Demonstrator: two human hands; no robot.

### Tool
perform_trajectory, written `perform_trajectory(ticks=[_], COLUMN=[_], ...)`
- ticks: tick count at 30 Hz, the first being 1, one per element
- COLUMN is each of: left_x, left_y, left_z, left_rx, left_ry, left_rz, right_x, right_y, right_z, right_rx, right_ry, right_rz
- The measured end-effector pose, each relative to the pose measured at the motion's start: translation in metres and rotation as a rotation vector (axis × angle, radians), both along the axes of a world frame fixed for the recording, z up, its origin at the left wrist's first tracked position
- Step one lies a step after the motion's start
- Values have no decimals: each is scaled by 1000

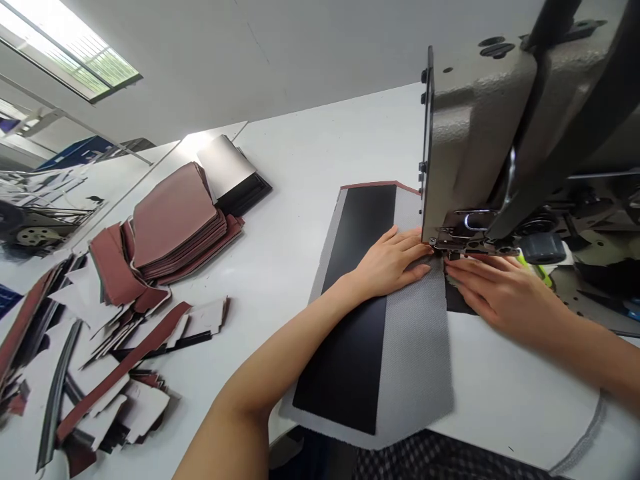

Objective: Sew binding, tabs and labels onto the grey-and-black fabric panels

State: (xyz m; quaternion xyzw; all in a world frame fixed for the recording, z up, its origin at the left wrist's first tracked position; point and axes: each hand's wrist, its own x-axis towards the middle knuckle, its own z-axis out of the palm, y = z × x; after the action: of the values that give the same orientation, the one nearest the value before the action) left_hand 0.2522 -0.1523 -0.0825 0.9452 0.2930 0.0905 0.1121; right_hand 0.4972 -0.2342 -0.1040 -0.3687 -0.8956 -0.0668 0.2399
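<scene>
A large grey fabric panel (420, 360) with a black strip (345, 363) along it lies on the white table, its right edge under the sewing machine (470, 133). My left hand (393, 261) rests flat on the panel, fingers stretched toward the machine's presser foot (453, 255). On the other side of the foot, my right hand (500, 290) lies with fingers extended and fingertips close to the foot. Beneath the right fingers a small dark piece (459, 301) shows in part. The needle is hidden behind the machine head.
Left of the panel stands a stack of reddish-brown pieces (175, 217), beside a silvery and black stack (227, 170). Cut strips and scraps (125, 393) cover the table's left end. Another machine (37, 223) stands at far left. The wall (300, 53) runs behind the table.
</scene>
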Motion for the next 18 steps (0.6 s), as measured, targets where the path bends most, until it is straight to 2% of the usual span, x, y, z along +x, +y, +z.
perform_trajectory(ticks=[4,5,6,9,10,14,18], left_x=[0,0,0,-1,-1,-4,-9], left_y=[-2,-4,-7,-22,-27,-44,-50], left_z=[2,3,5,9,9,7,7], left_rx=[75,108,144,223,226,180,149], left_ry=[39,44,43,-1,-19,-52,-113], left_rz=[-3,0,6,17,11,-43,-20], right_x=[7,15,25,64,77,111,118], right_y=[-27,-31,-32,-21,-13,16,17], right_z=[18,21,24,24,22,6,0], right_rx=[-33,-10,17,14,-4,-50,-36], right_ry=[-31,-39,-53,-108,-98,-64,-14], right_rz=[101,51,-60,-570,-646,-702,-725])
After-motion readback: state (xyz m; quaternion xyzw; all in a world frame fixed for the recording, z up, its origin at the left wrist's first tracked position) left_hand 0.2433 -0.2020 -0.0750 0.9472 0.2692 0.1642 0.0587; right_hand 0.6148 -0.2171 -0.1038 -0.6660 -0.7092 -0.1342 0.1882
